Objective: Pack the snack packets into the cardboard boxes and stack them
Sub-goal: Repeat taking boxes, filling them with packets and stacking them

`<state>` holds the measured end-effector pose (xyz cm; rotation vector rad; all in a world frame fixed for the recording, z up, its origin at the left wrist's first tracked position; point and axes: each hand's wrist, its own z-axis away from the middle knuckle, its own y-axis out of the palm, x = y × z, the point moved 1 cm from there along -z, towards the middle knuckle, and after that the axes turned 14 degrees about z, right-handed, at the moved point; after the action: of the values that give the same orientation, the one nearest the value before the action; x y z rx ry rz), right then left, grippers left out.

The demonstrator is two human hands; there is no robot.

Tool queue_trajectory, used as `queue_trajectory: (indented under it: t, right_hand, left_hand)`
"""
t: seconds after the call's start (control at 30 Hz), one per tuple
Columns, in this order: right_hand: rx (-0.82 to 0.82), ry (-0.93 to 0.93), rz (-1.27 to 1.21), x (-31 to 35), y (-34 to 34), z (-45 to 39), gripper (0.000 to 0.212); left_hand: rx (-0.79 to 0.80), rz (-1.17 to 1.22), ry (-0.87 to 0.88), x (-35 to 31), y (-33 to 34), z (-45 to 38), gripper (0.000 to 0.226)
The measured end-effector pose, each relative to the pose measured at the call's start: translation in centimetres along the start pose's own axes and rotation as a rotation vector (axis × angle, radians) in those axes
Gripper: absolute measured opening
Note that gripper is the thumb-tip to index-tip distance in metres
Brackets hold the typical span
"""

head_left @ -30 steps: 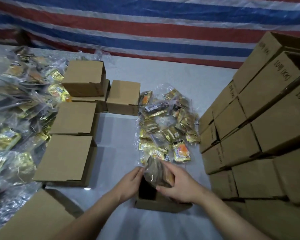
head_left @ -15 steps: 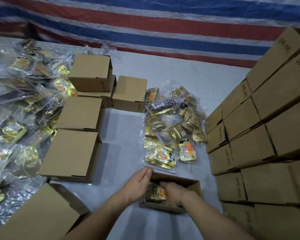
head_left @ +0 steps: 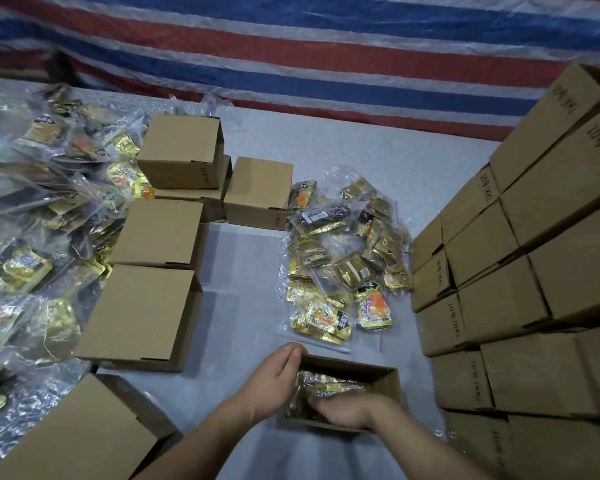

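Our right hand point(head_left: 343, 412) presses flat on the snack packets point(head_left: 329, 386) inside the open box point(head_left: 385, 379); our left hand point(head_left: 274, 379), grip relaxed, braces its wall.

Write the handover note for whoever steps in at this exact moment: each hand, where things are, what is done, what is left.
Left hand: open, fingers against the left wall of the open cardboard box.
Right hand: inside the box, pressing down the bag of snack packets.
Loose bags of packets lie beyond the box; a larger heap sits far left.
Done: closed boxes stacked at right.
Left: close this box, stack it, then pack the remaining bags. Whether the boxes at left are filled is not visible.
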<state>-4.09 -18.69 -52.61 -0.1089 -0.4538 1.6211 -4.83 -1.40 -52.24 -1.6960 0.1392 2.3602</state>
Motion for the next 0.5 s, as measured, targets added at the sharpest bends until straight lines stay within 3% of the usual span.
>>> queue_trajectory:
  t: [0.1, 0.23, 0.4, 0.5]
  right_hand:
    - [-0.056, -0.014, -0.052, -0.2, 0.0, 0.8, 0.061]
    - [-0.287, -0.069, -0.137, -1.0, -2.0, 2.1, 0.035]
    - [-0.174, -0.051, -0.089, -0.2, -2.3, 1.8, 0.036]
    - [-0.156, 0.009, -0.036, 0.1, -1.6, 1.9, 0.055]
  left_hand:
    - [-0.005, 0.01, -0.024, 0.2, -0.1, -0.1, 0.029]
    - [-0.009, 0.026, -0.056, -0.1, 0.0, -0.7, 0.03]
    - [-0.002, -0.012, -0.059, -0.3, -0.1, -0.6, 0.03]
    - [-0.004, -0.034, -0.071, -0.6, 0.0, -0.3, 0.028]
